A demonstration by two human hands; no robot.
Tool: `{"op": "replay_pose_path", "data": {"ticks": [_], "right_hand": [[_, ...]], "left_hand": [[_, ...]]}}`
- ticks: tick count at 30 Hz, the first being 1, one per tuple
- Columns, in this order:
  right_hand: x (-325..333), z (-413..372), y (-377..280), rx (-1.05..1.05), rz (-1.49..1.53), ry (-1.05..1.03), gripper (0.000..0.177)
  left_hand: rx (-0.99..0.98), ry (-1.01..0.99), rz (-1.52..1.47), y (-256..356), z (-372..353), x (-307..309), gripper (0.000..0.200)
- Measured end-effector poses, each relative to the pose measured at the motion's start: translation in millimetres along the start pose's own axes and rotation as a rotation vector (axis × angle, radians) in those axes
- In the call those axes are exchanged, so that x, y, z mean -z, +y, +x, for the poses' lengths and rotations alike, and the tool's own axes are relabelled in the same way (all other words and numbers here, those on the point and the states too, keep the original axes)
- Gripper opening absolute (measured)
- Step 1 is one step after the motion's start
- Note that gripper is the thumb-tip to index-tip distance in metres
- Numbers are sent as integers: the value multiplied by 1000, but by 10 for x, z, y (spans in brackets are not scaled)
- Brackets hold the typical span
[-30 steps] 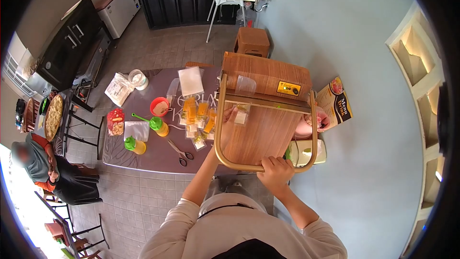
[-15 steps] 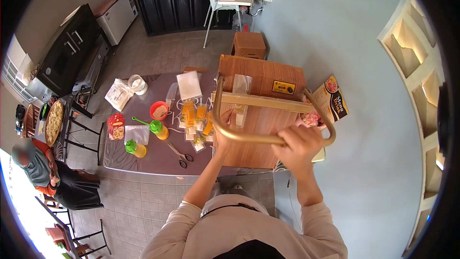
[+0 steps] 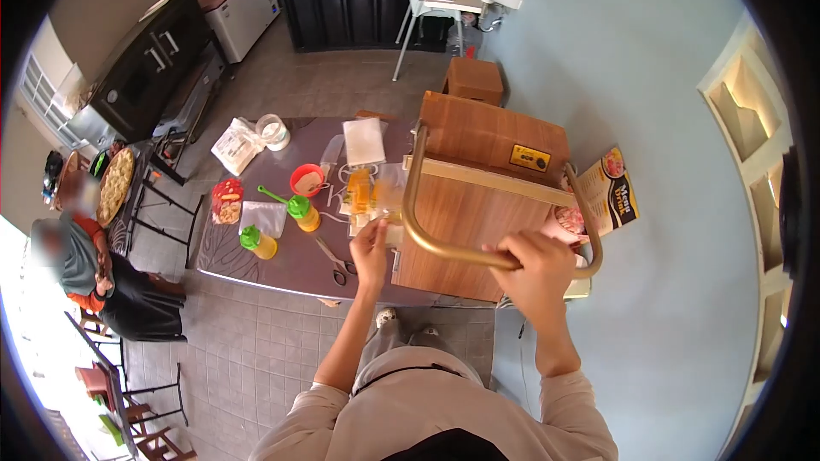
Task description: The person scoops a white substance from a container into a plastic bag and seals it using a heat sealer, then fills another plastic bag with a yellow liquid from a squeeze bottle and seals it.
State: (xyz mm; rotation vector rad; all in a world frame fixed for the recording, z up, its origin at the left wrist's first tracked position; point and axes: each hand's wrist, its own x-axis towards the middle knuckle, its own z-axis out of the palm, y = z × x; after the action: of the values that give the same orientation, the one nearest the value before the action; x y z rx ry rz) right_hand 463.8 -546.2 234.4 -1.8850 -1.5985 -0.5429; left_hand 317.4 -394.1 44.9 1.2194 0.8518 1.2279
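Note:
My right hand (image 3: 538, 271) is wrapped round the gold bar handle (image 3: 448, 249) of a wood-patterned machine (image 3: 470, 213), which looks like a bag sealer. Just left of the machine, my left hand (image 3: 369, 252) pinches a small clear plastic packet (image 3: 389, 192), smeared by motion. Below that packet lies a pile of small packets (image 3: 360, 196), some with orange contents. Scissors (image 3: 339, 269) rest on the table close to my left forearm. A stack of flat clear bags (image 3: 365, 142) sits behind the pile.
On the dark table (image 3: 282, 269) stand two green-capped bottles (image 3: 303, 212), a red bowl (image 3: 307, 179), a white tub (image 3: 272, 131) and a red packet (image 3: 227, 201). A menu (image 3: 608, 192) leans by the right wall. Another person (image 3: 94, 265) stands at left.
My left hand has drawn the packet out from under the handle, leftward over the pile. My right hand stays on the handle. The whole view has shifted somewhat.

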Motion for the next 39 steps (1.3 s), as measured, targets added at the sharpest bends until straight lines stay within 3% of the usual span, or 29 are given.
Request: {"op": "replay_pose_path", "data": {"ticks": [2,5,10,12,13,15,16,18,20,21,22,24,25,28,33,36,38,39], "right_hand": [[-80,-164,-21,-66,38,-136,22],[-175,-323,-22,-103,140,-210,20],[-294,-463,-51,-84,226,-240,21],[-232,-424,-209,-7,283,-1,14],[-283,-531,-283,-10,287,-4,14],[-439,-800,-440,67,713,75,21],[-509,-783,-589,65,705,77,21],[-688,-680,-924,-612,1315,-338,20],[-975,-544,-1048,-657,1355,-303,20],[-1137,-495,-1125,-707,1397,-270,19],[-1290,-486,-1177,-708,1400,-262,19],[-1516,-438,-1235,-653,1345,-280,17],[-1538,-372,-1338,-627,1320,-274,18],[-1780,-354,-1560,-581,1180,-301,17],[-2023,-328,-1991,-661,1192,-273,16],[-2167,-407,-2137,-881,1237,-292,15],[-2430,-537,-2077,-1236,1624,-152,23],[-2547,-613,-2081,-1306,1597,-123,24]], "left_hand": [[112,105,-23,174,-66,193,22],[-12,170,-39,145,-136,507,23],[20,172,-23,467,-355,784,20],[-33,95,-14,588,-436,825,20],[15,44,-91,632,-475,875,17],[25,-59,-118,650,-509,970,15],[29,-158,-144,674,-506,1014,13],[44,-232,-131,782,-481,1097,14],[16,-470,141,907,-385,1178,18],[162,-510,185,1015,-327,1214,19],[160,-516,190,995,-290,1283,19],[266,-544,-115,923,-191,1418,17],[201,-535,-71,908,-171,1476,14],[258,-643,112,804,-50,1809,15],[359,-684,61,748,91,2255,24],[383,-681,-137,827,192,2408,36],[677,-525,-469,919,277,2492,40],[606,-514,-322,909,304,2519,43]]}}
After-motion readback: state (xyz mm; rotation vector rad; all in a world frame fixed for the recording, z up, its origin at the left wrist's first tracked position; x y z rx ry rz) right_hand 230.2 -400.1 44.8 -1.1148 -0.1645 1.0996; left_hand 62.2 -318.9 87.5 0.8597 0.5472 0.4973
